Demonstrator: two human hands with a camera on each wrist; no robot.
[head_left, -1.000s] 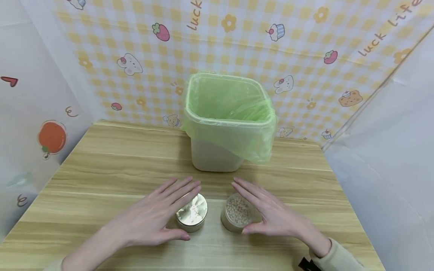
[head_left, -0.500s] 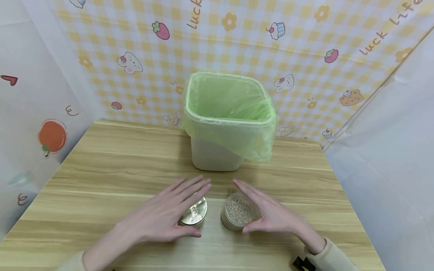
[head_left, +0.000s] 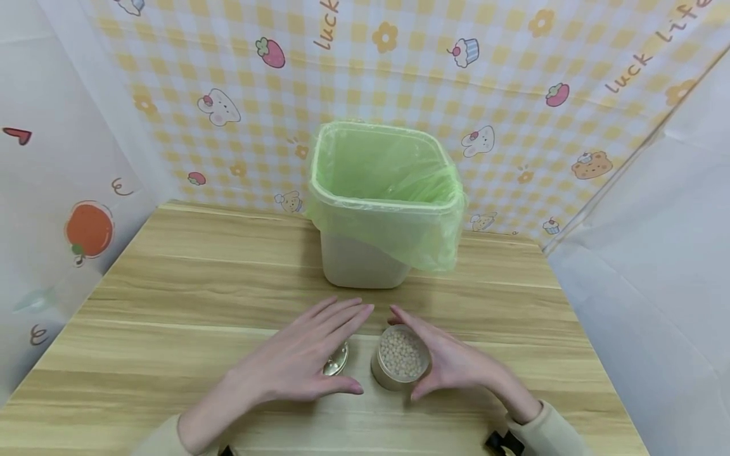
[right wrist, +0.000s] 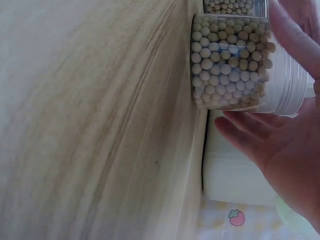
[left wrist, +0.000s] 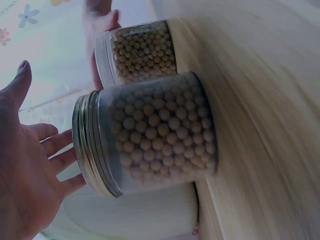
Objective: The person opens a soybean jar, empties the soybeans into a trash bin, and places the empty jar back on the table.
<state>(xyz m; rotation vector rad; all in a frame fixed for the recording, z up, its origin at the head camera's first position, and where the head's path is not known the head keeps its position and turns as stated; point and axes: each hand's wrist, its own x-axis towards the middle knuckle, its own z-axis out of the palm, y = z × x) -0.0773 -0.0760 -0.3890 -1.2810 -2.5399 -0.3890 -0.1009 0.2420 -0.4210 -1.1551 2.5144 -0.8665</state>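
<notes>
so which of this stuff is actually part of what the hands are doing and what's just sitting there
In use:
- lidded jar, under the left hand
- open jar of beans, right hand around it

Just there:
- lined bin
- table
- patterned backdrop

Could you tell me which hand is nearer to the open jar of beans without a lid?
Right. The right hand curves around the open jar, fingers beside its wall. The left hand hovers over the lidded jar beside it.
</notes>
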